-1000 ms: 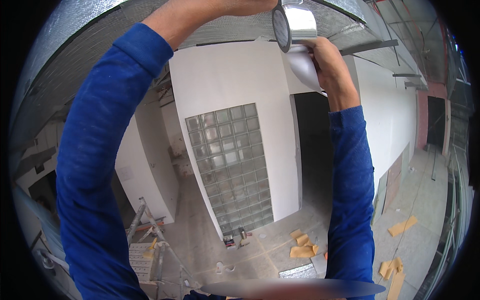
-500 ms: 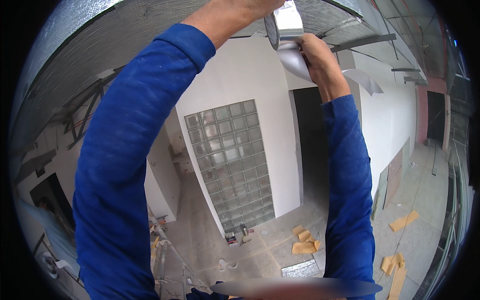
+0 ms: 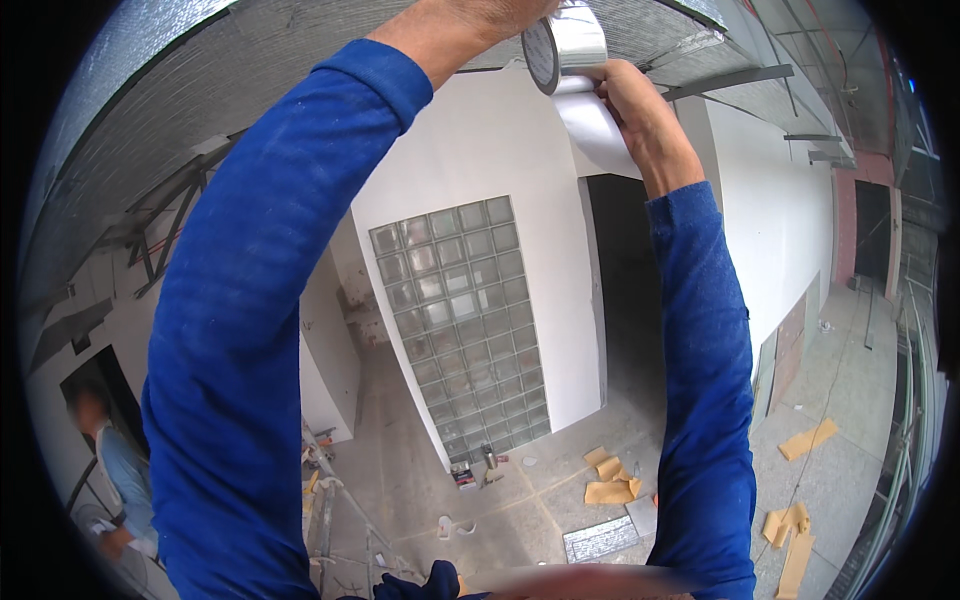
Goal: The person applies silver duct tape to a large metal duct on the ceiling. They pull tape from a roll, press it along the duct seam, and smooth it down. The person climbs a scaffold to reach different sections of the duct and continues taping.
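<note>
A roll of silver foil tape [image 3: 580,40] is raised at the top of the view, below the foil-faced insulation [image 3: 440,45]. My right hand [image 3: 637,105] is closed at the roll's lower right side, fingertips against its edge. From the roll a white backing strip [image 3: 592,128] hangs in a curve beside that hand. My left hand [image 3: 495,12] reaches up to the roll's upper left. The top edge of the picture cuts off its fingers, so their grip is hidden.
A glass-block panel [image 3: 460,320] stands in the white wall ahead, left of a dark doorway [image 3: 625,290]. Yellowish paper scraps [image 3: 612,490] and a foil-faced piece [image 3: 600,540] lie on the floor. Metal framing [image 3: 325,510] stands lower left. Another person [image 3: 120,470] is at far left.
The roll has turned slightly and shifted a little left. My right hand has risen slightly. The strip's loose end behind my right wrist no longer shows. The other person has come into clearer view.
</note>
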### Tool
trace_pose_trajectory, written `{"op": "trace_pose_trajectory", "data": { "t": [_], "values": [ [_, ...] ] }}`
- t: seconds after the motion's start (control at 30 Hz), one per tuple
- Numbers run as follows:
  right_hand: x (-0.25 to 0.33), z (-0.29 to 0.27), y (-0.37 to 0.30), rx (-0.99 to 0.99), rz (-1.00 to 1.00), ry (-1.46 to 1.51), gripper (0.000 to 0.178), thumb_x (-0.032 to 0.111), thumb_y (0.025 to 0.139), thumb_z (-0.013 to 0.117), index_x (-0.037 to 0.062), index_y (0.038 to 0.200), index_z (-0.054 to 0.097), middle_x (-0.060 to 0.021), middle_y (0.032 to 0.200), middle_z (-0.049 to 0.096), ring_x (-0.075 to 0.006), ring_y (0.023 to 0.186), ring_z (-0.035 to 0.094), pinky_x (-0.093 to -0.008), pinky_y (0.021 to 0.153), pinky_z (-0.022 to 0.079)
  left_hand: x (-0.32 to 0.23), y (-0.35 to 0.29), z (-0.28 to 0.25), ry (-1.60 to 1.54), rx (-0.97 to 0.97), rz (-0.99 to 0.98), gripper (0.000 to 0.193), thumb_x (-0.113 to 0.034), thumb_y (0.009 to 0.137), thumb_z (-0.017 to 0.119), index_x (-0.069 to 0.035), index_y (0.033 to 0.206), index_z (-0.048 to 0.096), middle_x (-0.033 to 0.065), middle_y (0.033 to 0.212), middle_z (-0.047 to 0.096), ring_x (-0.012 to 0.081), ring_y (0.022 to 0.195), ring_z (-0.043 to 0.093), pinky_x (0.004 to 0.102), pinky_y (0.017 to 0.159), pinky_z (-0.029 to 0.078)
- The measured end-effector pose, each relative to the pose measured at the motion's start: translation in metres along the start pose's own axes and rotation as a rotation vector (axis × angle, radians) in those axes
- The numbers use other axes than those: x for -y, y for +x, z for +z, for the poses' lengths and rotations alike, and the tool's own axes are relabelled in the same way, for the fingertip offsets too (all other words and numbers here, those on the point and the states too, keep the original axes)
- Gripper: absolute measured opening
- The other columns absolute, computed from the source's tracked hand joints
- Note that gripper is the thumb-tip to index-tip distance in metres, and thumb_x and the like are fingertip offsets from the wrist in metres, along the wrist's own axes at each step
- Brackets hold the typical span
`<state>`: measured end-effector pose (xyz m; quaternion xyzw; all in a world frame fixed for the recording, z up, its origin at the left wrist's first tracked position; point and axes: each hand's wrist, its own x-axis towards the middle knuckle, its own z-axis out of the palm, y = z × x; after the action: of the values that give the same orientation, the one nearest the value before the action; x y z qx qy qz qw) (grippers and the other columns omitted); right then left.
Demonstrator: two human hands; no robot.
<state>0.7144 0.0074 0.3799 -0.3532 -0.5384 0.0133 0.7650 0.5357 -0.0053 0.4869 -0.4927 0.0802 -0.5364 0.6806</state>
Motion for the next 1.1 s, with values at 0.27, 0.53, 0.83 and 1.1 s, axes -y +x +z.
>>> {"op": "trace_pose_trajectory", "data": {
  "t": [0.27,0.53,0.83,1.1],
  "values": [
    [0.009,0.013,-0.009,-0.035,-0.020,0.227,0.035,0.008,0.093,0.050,-0.0166,0.116,0.055,-0.0253,0.103,0.062,-0.0304,0.078,0.073,-0.0446,0.068,0.064,0.000,-0.001,0.001,0.031,0.019,0.043,0.025,-0.026,0.077,0.085,-0.014,0.097,0.074,0.0029,0.100,0.072,0.0242,0.105,0.066,0.0457,0.091,0.048],
    [0.016,0.013,-0.013,-0.095,-0.050,0.333,0.029,-0.001,0.089,0.054,-0.0205,0.109,0.058,-0.0236,0.101,0.068,-0.0269,0.084,0.073,-0.0399,0.076,0.062,-0.001,0.002,-0.004,0.027,0.060,0.017,0.023,-0.026,0.078,0.085,-0.013,0.094,0.075,0.0032,0.100,0.072,0.0246,0.106,0.067,0.0474,0.090,0.050],
    [0.012,0.012,-0.015,-0.111,-0.117,0.352,0.019,-0.001,0.084,0.056,-0.0153,0.097,0.060,-0.0137,0.085,0.063,-0.0198,0.068,0.063,-0.0361,0.062,0.055,-0.004,0.003,-0.002,0.005,0.068,-0.005,0.022,-0.026,0.080,0.083,-0.013,0.096,0.076,0.0040,0.103,0.072,0.0249,0.110,0.066,0.0488,0.094,0.049],
    [0.002,0.014,-0.002,-0.164,-0.222,0.355,0.022,-0.002,0.084,0.059,-0.0165,0.096,0.069,-0.0126,0.079,0.066,-0.0149,0.061,0.058,-0.0317,0.053,0.046,-0.005,0.005,0.005,0.000,0.054,0.006,0.015,-0.021,0.084,0.079,-0.013,0.097,0.076,0.0043,0.104,0.072,0.0247,0.111,0.066,0.0484,0.096,0.049]
  ]
}}
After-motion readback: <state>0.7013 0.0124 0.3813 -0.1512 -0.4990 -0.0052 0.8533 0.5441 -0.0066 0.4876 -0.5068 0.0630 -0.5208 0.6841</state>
